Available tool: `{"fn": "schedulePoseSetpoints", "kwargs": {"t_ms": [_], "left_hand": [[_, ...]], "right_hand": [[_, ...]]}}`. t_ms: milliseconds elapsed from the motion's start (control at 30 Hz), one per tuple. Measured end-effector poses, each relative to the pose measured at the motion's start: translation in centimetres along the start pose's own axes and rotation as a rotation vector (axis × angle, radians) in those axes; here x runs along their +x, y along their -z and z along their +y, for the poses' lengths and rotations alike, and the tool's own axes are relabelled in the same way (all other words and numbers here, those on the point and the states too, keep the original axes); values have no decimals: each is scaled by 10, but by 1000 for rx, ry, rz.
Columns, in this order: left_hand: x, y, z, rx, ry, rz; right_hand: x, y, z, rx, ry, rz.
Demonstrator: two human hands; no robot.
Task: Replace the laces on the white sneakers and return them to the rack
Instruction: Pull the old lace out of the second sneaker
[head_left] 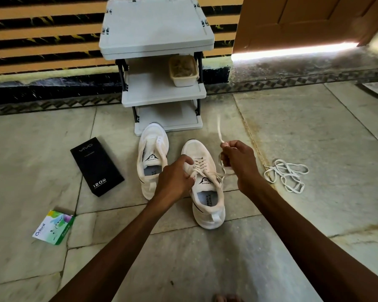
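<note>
On floor near grey shoe rack [162,92], right white sneaker [205,188] laced, left hand [175,179] pinching its eyelet flap, right hand [238,162] gripping lace end [220,131] pulled up, unlaced sneaker [151,158] left, loose lace [286,177] right.

Black box [97,166]: "vivo", "120W"; sneaker tongues [205,181]: "SPEED".

Floor [314,131]: pale grey stone slabs, stained, dark joints.
Wall [42,29]: orange and black stripes, 10 o'clock.
Door [292,20]: brown wood, 1 o'clock.
Light [292,51]: bright strip under the door.
</note>
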State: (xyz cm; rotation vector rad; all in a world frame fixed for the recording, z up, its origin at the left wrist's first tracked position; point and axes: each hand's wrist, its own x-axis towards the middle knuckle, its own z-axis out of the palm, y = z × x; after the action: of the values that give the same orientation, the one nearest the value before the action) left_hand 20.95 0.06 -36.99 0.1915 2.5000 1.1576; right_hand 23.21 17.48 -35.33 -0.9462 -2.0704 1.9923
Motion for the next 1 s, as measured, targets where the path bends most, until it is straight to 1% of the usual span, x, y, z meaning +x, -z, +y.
{"fn": "schedulePoseSetpoints", "kwargs": {"t_ms": [33, 100, 133, 167, 200, 233, 300, 333, 367, 400, 433, 467, 500, 600, 633, 667, 700, 733, 767, 867, 900, 933, 967, 1000], "left_hand": [[0, 0, 3, 89, -42, -19], [-1, -3, 9, 250, -123, -41], [-2, -4, 11, 295, -153, -40], [-2, -7, 13, 323, -173, -38], [-4, -9, 15, 349, -182, -37], [-5, -11, 16, 385, -186, -38], [-8, -16, 18, 464, -193, -45], [-9, -17, 19, 467, -191, -45], [-11, -18, 20, 454, -191, -37], [-11, -18, 20, 440, -187, -32], [-11, -18, 21, 399, -176, -25], [-11, -18, 22, 318, -147, -21], [-9, -15, 23, 163, -90, -26], [-2, -4, 27, -635, 229, -92], [0, -2, 24, -793, 284, -112], [1, 0, 22, -835, 288, -134], [2, 1, 21, -779, 250, -154], [3, 3, 21, -658, 185, -167], [2, 5, 23, -485, 105, -184], [4, 4, 27, 211, -186, -201], [5, 4, 28, 398, -285, -175], [4, 4, 31, 487, -367, -127], [3, 3, 33, 442, -400, -57], [4, 3, 34, 226, -337, 36]], "right_hand": [[1, 1, 1, -109, 39, 28], [-3, 4, 2, -427, 131, 90], [-6, 5, 4, -541, 202, 124], [-12, 6, 4, -594, 278, 139], [-19, 6, 4, -634, 343, 124], [-25, 4, 4, -704, 383, 73], [-37, 0, 6, -926, 390, -71], [-39, -2, 9, -1016, 402, -106], [-39, -2, 12, -1060, 426, -105], [-38, -2, 15, -1055, 448, -92], [-37, 0, 17, -1013, 452, -81], [-35, 1, 17, -945, 418, -74], [-33, 4, 18, -863, 353, -66], [-25, 14, 19, -586, 99, -50], [-24, 17, 19, -504, 22, -51], [-22, 18, 20, -445, -33, -60], [-21, 19, 21, -419, -59, -70], [-20, 19, 21, -419, -61, -80], [-20, 18, 20, -426, -53, -85], [-21, 14, 19, -467, -25, -92], [-21, 14, 19, -484, -19, -90], [-22, 15, 19, -489, -19, -88], [-22, 16, 20, -480, -19, -84], [-21, 17, 21, -469, -18, -78]]}}
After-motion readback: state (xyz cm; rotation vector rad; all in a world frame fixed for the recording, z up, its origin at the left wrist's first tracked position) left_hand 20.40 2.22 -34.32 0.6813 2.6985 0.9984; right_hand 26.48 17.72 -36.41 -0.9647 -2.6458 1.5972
